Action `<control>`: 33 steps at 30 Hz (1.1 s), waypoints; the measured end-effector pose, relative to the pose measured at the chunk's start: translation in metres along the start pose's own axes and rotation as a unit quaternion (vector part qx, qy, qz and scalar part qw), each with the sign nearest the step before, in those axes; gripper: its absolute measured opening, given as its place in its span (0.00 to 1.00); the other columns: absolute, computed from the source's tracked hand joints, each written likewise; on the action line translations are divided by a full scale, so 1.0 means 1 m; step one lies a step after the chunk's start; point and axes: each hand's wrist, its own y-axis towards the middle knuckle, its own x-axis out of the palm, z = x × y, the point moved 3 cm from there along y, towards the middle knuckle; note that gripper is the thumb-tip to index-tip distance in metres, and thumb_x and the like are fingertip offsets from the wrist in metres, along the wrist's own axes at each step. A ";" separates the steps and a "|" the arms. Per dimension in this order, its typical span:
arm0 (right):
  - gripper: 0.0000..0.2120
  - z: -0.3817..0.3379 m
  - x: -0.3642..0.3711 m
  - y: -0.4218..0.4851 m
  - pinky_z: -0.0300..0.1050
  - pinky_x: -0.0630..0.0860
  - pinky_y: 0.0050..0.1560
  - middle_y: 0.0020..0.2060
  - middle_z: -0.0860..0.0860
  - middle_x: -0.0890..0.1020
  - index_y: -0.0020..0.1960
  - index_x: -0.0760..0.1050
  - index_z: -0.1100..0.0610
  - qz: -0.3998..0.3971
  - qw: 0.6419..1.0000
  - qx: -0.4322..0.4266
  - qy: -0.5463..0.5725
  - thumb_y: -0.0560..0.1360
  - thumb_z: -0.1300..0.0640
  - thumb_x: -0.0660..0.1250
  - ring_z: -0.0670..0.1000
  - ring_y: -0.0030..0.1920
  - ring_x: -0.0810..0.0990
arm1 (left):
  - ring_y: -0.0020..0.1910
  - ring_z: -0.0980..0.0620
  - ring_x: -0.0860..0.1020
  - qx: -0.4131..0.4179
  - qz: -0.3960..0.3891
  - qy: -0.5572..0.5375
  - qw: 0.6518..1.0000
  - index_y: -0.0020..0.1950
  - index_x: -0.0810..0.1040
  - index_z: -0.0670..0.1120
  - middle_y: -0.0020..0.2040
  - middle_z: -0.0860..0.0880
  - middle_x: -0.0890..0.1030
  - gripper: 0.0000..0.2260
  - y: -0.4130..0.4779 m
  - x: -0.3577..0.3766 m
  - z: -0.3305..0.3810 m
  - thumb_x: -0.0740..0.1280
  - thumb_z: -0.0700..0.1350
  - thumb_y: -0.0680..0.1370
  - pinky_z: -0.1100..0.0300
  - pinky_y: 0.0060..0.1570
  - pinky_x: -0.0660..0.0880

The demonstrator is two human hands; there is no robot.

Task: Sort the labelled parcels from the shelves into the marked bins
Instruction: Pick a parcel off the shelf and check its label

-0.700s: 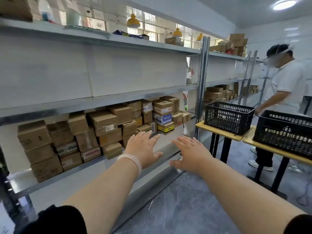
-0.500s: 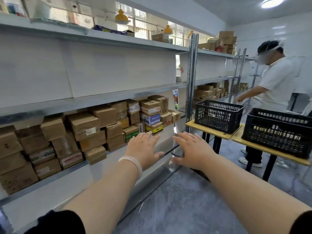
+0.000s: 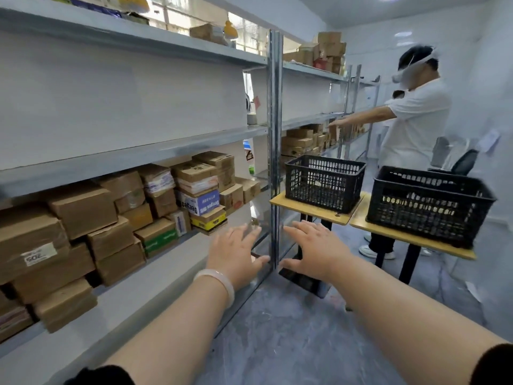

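Note:
Several brown cardboard parcels (image 3: 111, 218) are stacked on the grey metal shelf (image 3: 172, 262) at my left; one carries a white label reading 502 (image 3: 37, 255). A blue-and-white box (image 3: 200, 204) sits on a yellow one near the stack's right end. Two black plastic bins (image 3: 324, 182) (image 3: 427, 204) stand on small yellow tables to the right. My left hand (image 3: 236, 254) with a pale bracelet and my right hand (image 3: 313, 251) are stretched forward, fingers straight, holding nothing, on either side of the shelf's upright post (image 3: 275, 151).
Another person in a white shirt (image 3: 410, 123) stands behind the bins and reaches toward the far shelves. More boxes (image 3: 327, 51) sit on the top shelf. The table legs (image 3: 302, 245) and a dark foot plate stand just beyond my right hand. Grey floor lies below.
The view has swung right along the shelf, so the parcels slid left and the bins came closer. Both hands stay open and extended. The other person raised an arm toward the far shelf.

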 end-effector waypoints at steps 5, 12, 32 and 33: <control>0.43 0.033 0.014 0.086 0.51 0.47 0.75 0.78 0.48 0.54 0.78 0.49 0.45 -0.032 0.999 0.005 -0.017 0.71 0.28 0.58 0.51 0.78 0.50 | 0.79 0.48 0.56 -0.001 -0.009 -0.021 1.000 0.81 0.54 0.57 0.81 0.50 0.58 0.33 0.090 0.036 -0.027 0.57 0.67 0.79 0.48 0.76 0.56; 0.43 0.078 0.039 0.187 0.51 0.47 0.75 0.78 0.47 0.53 0.78 0.48 0.44 -0.043 0.998 0.029 -0.021 0.71 0.28 0.58 0.50 0.77 0.50 | 0.78 0.48 0.58 0.000 -0.007 -0.037 0.999 0.80 0.55 0.58 0.80 0.50 0.60 0.32 0.213 0.073 -0.056 0.58 0.66 0.79 0.47 0.75 0.58; 0.40 0.269 0.108 0.491 0.50 0.49 0.75 0.78 0.48 0.56 0.78 0.51 0.47 -0.043 0.996 -0.070 0.027 0.73 0.30 0.58 0.50 0.77 0.53 | 0.79 0.48 0.56 -0.138 0.006 -0.101 0.985 0.80 0.56 0.59 0.80 0.51 0.59 0.29 0.522 0.181 -0.075 0.59 0.63 0.80 0.46 0.76 0.55; 0.40 0.276 0.114 0.505 0.51 0.49 0.76 0.78 0.48 0.56 0.78 0.52 0.47 -0.042 0.996 -0.069 0.032 0.73 0.30 0.58 0.50 0.77 0.53 | 0.79 0.48 0.55 -0.148 -0.001 -0.102 0.984 0.80 0.56 0.59 0.81 0.51 0.58 0.30 0.532 0.188 -0.077 0.59 0.63 0.80 0.46 0.76 0.55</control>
